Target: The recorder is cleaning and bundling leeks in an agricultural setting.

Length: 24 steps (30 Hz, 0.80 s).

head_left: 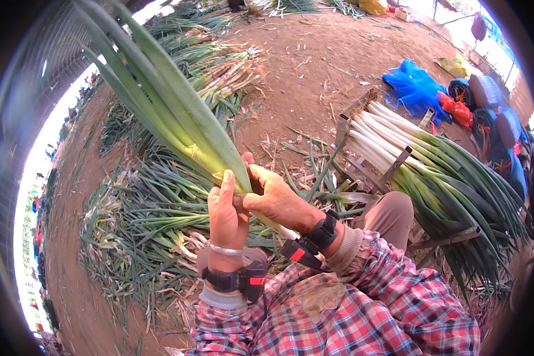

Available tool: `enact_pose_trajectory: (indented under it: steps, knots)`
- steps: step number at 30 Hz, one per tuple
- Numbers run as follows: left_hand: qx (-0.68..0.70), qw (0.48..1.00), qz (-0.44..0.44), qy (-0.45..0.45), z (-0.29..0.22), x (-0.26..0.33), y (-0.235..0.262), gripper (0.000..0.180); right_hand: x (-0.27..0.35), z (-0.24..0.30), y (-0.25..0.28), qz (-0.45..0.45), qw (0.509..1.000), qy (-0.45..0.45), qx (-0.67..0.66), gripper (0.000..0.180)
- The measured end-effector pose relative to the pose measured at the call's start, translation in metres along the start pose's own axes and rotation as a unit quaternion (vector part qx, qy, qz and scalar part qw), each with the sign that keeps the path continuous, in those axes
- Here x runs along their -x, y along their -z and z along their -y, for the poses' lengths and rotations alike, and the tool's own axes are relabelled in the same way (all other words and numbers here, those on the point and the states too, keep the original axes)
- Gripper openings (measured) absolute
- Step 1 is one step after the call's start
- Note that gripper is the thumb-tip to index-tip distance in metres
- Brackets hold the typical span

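Cleaned leeks stacked in a metal rack, blue plastic bag, untrimmed leek heap, dirt ground

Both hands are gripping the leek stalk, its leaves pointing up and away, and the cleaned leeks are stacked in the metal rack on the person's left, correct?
Not quite. Both the left hand and the right hand do grip the leek stalk, leaves pointing up and away, but the head view shows the cleaned leeks stacked in the metal rack on the person's right, not left.
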<state>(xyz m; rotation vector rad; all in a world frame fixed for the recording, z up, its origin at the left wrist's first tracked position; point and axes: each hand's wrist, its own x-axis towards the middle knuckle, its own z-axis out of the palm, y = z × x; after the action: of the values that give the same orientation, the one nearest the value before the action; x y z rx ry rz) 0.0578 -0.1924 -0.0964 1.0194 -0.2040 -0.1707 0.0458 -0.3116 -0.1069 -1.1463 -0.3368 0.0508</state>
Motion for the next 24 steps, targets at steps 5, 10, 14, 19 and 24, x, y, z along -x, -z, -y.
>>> enact_pose_trajectory:
  steps: [5, 10, 14, 19, 24]
  knots:
    - [0.007, 0.999, -0.010, -0.039, -0.001, -0.004, -0.012, 0.043, 0.000, -0.011, 0.002, -0.047, 0.999, -0.006, 0.014, 0.033]
    - [0.009, 0.999, 0.031, -0.006, 0.015, 0.006, 0.003, 0.044, 0.002, -0.002, 0.025, 0.044, 0.994, -0.086, -0.055, 0.035]
    - [0.057, 0.998, 0.017, 0.013, 0.021, 0.008, -0.003, 0.040, 0.005, 0.013, 0.023, 0.062, 0.993, -0.099, 0.029, 0.044]
    - [0.027, 0.998, -0.045, 0.026, 0.026, -0.007, 0.016, 0.032, 0.013, 0.001, 0.016, -0.061, 0.976, -0.021, 0.207, 0.039]
    - [0.022, 0.993, -0.099, -0.059, -0.036, -0.028, 0.039, 0.019, 0.073, -0.049, 0.094, -0.021, 0.882, -0.162, 0.442, 0.031]
